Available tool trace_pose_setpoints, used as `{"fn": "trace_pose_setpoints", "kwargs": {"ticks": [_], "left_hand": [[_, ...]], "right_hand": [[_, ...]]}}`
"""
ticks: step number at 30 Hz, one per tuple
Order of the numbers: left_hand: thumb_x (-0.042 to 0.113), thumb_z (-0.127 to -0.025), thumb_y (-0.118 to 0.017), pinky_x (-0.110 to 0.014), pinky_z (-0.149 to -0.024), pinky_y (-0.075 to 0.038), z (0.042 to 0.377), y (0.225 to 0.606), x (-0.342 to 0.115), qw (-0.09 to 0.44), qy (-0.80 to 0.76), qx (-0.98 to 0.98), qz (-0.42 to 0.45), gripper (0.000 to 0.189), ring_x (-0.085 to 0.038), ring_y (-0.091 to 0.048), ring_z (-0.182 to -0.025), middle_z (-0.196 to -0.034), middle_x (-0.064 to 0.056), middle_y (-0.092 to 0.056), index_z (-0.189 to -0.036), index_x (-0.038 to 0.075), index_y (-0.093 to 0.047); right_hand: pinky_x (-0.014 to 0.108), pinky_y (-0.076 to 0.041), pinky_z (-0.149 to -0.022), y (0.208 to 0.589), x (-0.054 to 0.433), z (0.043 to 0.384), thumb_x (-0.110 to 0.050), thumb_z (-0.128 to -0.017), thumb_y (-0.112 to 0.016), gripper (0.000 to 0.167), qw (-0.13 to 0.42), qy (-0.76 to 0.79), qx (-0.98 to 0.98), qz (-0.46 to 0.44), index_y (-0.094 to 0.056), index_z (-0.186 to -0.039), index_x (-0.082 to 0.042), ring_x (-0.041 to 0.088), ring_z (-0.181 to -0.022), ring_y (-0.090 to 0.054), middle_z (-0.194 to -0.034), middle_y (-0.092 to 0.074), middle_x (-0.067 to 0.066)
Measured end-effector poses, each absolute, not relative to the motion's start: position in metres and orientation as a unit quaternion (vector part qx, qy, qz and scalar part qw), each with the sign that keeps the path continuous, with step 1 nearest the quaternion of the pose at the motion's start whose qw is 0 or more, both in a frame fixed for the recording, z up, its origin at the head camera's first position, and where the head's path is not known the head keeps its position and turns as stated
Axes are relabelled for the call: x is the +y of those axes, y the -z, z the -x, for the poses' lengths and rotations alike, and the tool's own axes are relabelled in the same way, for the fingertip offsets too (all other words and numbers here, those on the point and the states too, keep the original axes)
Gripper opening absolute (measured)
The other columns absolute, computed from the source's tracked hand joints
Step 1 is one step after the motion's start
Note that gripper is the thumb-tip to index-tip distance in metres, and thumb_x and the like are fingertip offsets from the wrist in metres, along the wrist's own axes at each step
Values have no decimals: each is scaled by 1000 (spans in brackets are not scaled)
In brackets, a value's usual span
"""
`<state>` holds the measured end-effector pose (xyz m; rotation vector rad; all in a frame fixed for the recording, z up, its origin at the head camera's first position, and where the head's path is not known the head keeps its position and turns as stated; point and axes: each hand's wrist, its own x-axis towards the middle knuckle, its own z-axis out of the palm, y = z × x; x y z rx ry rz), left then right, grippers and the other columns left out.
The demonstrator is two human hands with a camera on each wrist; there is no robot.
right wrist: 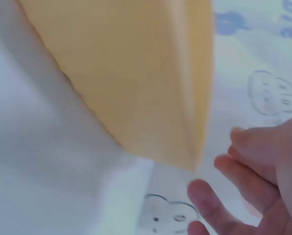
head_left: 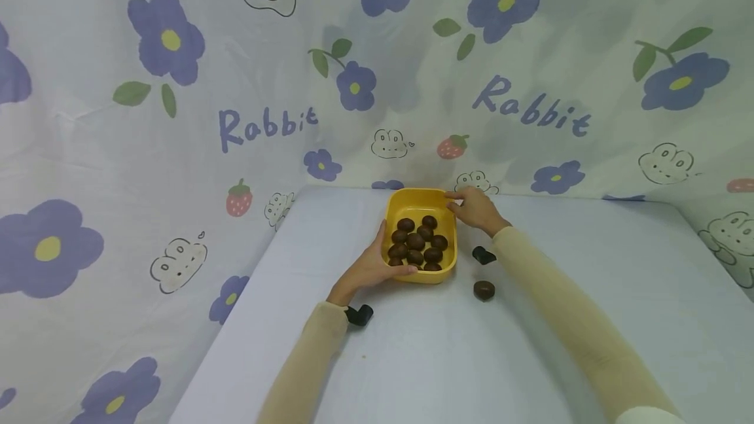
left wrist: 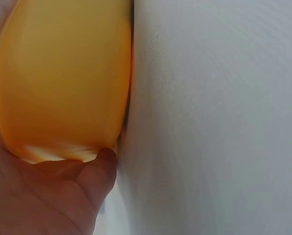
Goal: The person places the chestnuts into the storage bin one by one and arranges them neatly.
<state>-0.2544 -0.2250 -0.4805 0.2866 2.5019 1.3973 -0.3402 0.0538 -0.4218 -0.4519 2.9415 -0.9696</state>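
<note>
A yellow rectangular container (head_left: 418,199) with rounded corners sits toward the back of the white table, holding several dark brown chestnuts (head_left: 415,241) heaped in its nearer part. My left hand (head_left: 372,267) grips its near left corner, thumb along the near side and fingers up the left wall. In the left wrist view the thumb (left wrist: 98,176) presses the yellow wall low down by the tabletop. My right hand (head_left: 476,208) is at the far right corner, and in the right wrist view its loosely bent fingers (right wrist: 205,196) show a gap from the container's rim. Nothing is in it.
A single chestnut (head_left: 484,290) lies on the table (head_left: 436,358) to the right of the container. Behind the table's back edge hangs a white curtain (head_left: 406,84) printed with flowers and rabbits. A black wrist camera part (head_left: 360,315) shows beside the left sleeve.
</note>
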Motion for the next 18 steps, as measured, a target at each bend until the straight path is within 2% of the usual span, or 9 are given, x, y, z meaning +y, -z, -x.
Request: {"fn": "trace_pose_setpoints", "kwargs": {"ticks": [2,5,8,13,14,18], "left_hand": [[57,-73,-89,-60,-130,-19,255,481,-225,133,-478,863,-98,139,-33,-16,-162,-177,-7,-6,-166,33,12],[61,-71,-89,-60,-130,-18,255,481,-224,135,-477,863,-97,141,-33,-15,-162,-177,-7,-6,-166,33,12],[65,-68,-89,-60,-130,-18,255,480,-225,136,-475,864,-94,143,-33,-15,-162,-177,-7,-6,-166,33,12],[64,-69,-89,-60,-130,-17,255,479,-225,137,-473,865,-93,143,-34,-15,-162,-177,-7,-6,-165,34,12],[63,-70,-89,-60,-130,-17,255,479,-226,138,-473,865,-93,142,-33,-15,-162,-177,-7,-6,-165,34,12],[58,-72,-89,-60,-130,-18,255,479,-225,136,-474,865,-92,139,-33,-15,-162,-177,-7,-6,-165,34,12]], "right_hand": [[29,-56,-64,416,64,333,-20,-104,-62,40,-9,317,938,142,-63,-142,-6,28,-85,-65,-139,-66,21],[36,-62,-74,407,79,321,-22,-104,-62,45,-14,326,936,133,-59,-146,-6,32,-100,-68,-141,-65,20],[46,-63,-86,401,96,307,-24,-105,-62,47,-16,331,934,130,-57,-147,-5,37,-113,-65,-144,-63,20],[51,-62,-89,403,124,286,-24,-104,-63,44,-42,347,926,140,-61,-143,-3,38,-113,-67,-136,-68,21],[51,-62,-89,405,130,282,-24,-104,-63,44,-47,351,924,142,-61,-142,-3,37,-111,-68,-134,-69,20],[28,-59,-87,414,147,266,-26,-103,-65,45,-63,363,917,152,-62,-141,-1,33,-107,-70,-127,-73,19]]}}
